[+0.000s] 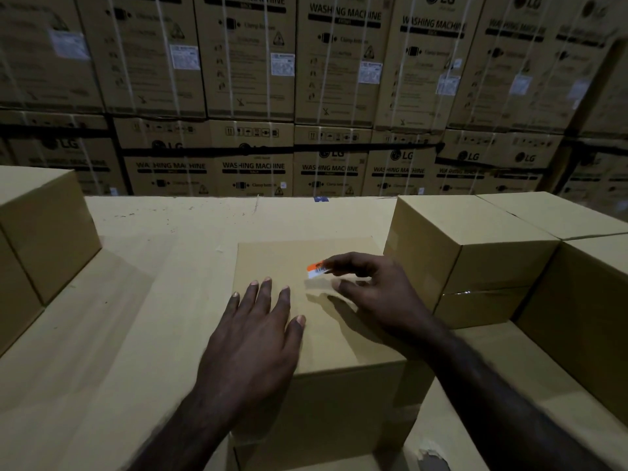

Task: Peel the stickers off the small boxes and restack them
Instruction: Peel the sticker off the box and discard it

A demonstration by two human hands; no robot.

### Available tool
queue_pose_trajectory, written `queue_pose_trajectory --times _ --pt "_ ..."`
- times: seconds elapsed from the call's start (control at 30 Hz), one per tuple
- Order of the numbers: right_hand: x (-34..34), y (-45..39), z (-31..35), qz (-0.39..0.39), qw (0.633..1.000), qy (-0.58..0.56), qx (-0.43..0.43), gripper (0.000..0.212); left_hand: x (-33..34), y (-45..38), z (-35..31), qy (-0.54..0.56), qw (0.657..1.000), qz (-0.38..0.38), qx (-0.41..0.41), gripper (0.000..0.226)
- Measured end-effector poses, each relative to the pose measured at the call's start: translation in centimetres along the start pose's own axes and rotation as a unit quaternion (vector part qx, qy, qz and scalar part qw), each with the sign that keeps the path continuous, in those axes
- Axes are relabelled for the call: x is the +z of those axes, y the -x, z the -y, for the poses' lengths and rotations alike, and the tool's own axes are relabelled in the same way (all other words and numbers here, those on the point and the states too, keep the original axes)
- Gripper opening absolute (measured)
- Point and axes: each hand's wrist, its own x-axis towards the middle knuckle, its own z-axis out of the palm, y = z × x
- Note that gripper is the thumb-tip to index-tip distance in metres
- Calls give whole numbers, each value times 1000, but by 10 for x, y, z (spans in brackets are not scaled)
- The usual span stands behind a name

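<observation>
Your left hand lies flat, fingers spread, pressing top of small box near its front edge; keep it there as anchor. Box likely light, stiff cardboard, would slide if unpinned. Your right hand pinches orange-and-white sticker at box top centre, one end lifted. Sticker looks thin, tearable: grip at raised corner, pull low and slow. Just right, stacked boxes crowd your elbow. Left stack well apart; open cardboard surface beyond. Washing machine cartons wall far side.
</observation>
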Motion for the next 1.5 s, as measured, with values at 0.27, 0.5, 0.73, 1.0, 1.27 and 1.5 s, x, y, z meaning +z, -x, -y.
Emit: queue_pose_trajectory --times 0.27,0.5,0.73,1.0,1.27,1.5 --pt "18 -9 7 65 949 304 61 83 -2 -1 -2 -4 1000 9 -6 62" --pt "16 -15 6 13 935 344 86 74 -1 0 0 -2 1000 4 -4 62" --pt "18 -8 6 34 938 331 100 84 -1 0 0 2 1000 7 -2 61" --pt "5 -5 -3 39 931 343 120 86 1 -1 0 4 1000 2 -5 62" --pt "26 -8 10 30 936 343 77 78 -1 0 0 -4 1000 1 0 61" --pt "2 3 7 45 931 344 109 83 1 1 -1 -3 1000 -8 -5 62"
